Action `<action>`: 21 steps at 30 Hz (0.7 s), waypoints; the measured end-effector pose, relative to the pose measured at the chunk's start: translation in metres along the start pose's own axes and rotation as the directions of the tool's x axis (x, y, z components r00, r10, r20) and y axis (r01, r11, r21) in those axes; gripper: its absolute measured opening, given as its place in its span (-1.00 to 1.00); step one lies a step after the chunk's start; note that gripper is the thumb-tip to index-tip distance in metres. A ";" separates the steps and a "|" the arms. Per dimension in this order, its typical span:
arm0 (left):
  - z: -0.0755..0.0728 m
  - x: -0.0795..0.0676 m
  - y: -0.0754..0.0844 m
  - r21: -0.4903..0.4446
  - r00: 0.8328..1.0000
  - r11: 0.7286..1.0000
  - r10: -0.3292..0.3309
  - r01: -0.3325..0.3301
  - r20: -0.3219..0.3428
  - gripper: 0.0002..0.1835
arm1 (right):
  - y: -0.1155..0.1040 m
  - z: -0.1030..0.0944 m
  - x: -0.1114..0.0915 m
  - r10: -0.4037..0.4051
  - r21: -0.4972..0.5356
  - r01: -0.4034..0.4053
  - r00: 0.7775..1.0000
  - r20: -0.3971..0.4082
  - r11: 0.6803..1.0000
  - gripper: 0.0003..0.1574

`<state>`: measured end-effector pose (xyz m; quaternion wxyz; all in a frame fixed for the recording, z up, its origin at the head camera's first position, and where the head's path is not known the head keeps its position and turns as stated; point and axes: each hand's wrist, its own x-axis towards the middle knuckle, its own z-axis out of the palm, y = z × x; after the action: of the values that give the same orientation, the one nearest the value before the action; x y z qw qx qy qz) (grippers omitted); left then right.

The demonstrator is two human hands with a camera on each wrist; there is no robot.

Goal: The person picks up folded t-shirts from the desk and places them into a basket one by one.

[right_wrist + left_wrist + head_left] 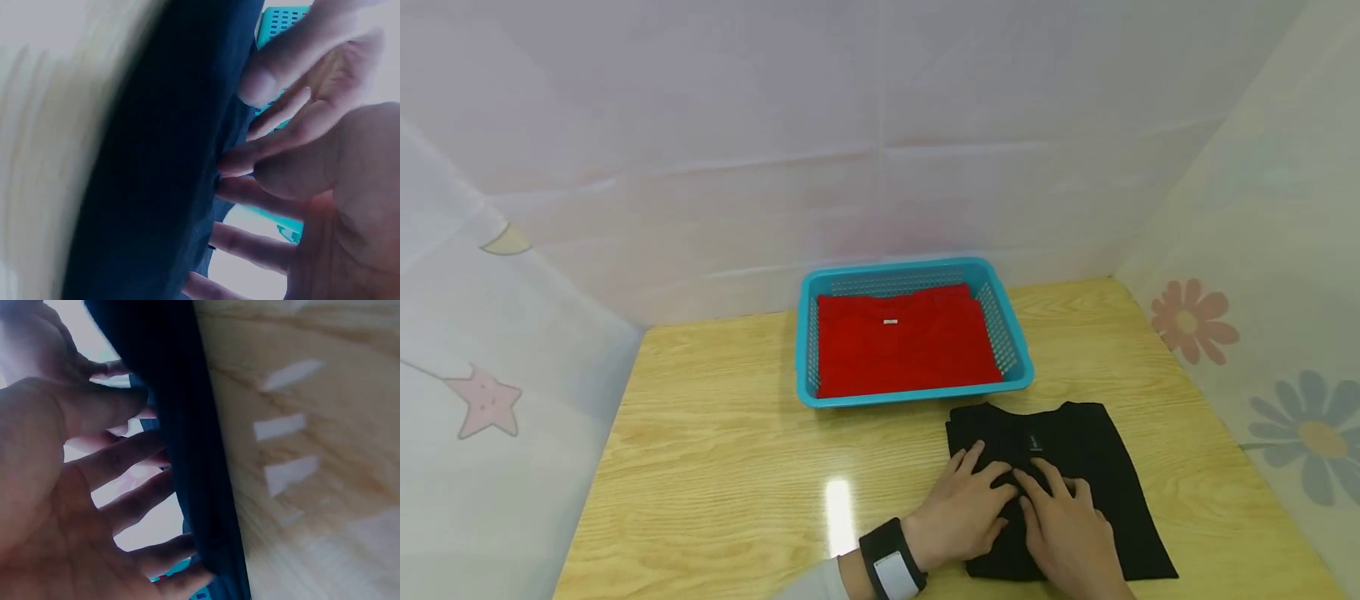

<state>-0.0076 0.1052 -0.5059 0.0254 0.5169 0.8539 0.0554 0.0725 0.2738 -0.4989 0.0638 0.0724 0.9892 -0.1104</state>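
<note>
A folded black T-shirt (1120, 508) lies on the wooden table at the right, its neckline toward the basket and a small label (1034, 442) below the collar. My left hand (958, 512) rests on its left half with fingers spread. Beside it, my right hand (1067, 529) touches the middle of the cloth, the fingertips of both hands close together. In the left wrist view, the left fingers (134, 503) meet the dark fabric (187, 437) with their tips. The right wrist view has the right fingers (253, 247) likewise extended against the shirt (150, 175).
Behind the shirt stands a blue plastic basket (917, 400) holding a folded red garment (910, 350). The wooden table (715, 467) stretches to the left. Pale printed sheets (880, 150) hang at the back and sides. A black band (892, 557) circles the left wrist.
</note>
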 end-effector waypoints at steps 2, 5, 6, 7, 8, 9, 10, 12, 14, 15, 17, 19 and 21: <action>0.001 -0.001 0.000 -0.009 1.000 1.000 -0.005 0.005 0.023 -0.56 | -0.001 -0.001 -0.001 0.017 0.037 -0.017 1.000 -0.008 0.999 -0.55; 0.001 -0.003 0.000 -0.003 0.999 1.000 -0.017 0.017 0.043 -0.53 | 0.002 -0.002 -0.001 0.030 0.083 -0.030 1.000 0.001 0.996 -0.57; 0.001 -0.004 0.000 0.003 0.999 1.000 -0.021 0.021 0.045 -0.53 | 0.004 -0.003 -0.001 0.027 0.103 -0.027 1.000 0.000 0.994 -0.58; 0.000 -0.005 0.000 0.010 0.999 1.000 -0.025 0.025 0.048 -0.53 | 0.007 -0.004 -0.001 0.018 0.126 -0.018 1.000 -0.004 0.992 -0.58; 0.000 -0.006 0.000 0.017 0.998 0.999 -0.029 0.028 0.052 -0.53 | 0.010 -0.005 0.000 0.007 0.153 -0.006 1.000 -0.008 0.988 -0.58; 0.000 -0.006 0.000 0.026 0.998 0.999 -0.030 0.028 0.056 -0.52 | 0.015 -0.007 0.000 -0.007 0.184 0.010 1.000 -0.017 0.983 -0.58; 0.000 -0.007 0.000 0.032 0.998 0.999 -0.033 0.031 0.060 -0.52 | 0.019 -0.009 0.002 -0.022 0.217 0.027 0.999 -0.029 0.976 -0.58; 0.000 -0.008 0.000 0.030 0.997 0.999 -0.037 0.035 0.071 -0.51 | 0.029 -0.014 0.004 -0.051 0.265 0.066 0.997 -0.065 0.962 -0.57; 0.000 -0.010 -0.001 0.016 0.996 0.999 -0.041 0.040 0.078 -0.52 | 0.038 -0.019 0.005 -0.063 0.286 0.092 0.992 -0.110 0.954 -0.56; 0.000 -0.011 -0.001 0.008 0.996 0.999 -0.042 0.041 0.079 -0.52 | 0.043 -0.021 0.006 -0.066 0.289 0.103 0.988 -0.137 0.952 -0.56; 0.001 -0.014 -0.002 -0.008 0.996 0.999 -0.044 0.045 0.077 -0.55 | 0.051 -0.023 0.007 -0.065 0.269 0.114 0.981 -0.183 0.956 -0.55; 0.002 -0.018 -0.003 -0.016 0.996 0.999 -0.049 0.050 0.070 -0.57 | 0.057 -0.024 0.009 -0.064 0.249 0.116 0.976 -0.208 0.962 -0.52; 0.003 -0.022 -0.005 -0.023 0.996 0.998 -0.054 0.056 0.069 -0.60 | 0.061 -0.024 0.011 -0.061 0.234 0.108 0.977 -0.203 0.966 -0.49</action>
<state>-0.0016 0.0832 -0.5099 0.0625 0.4945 0.8656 0.0475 0.0686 0.3395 -0.4901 -0.0471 0.0477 0.9718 -0.2261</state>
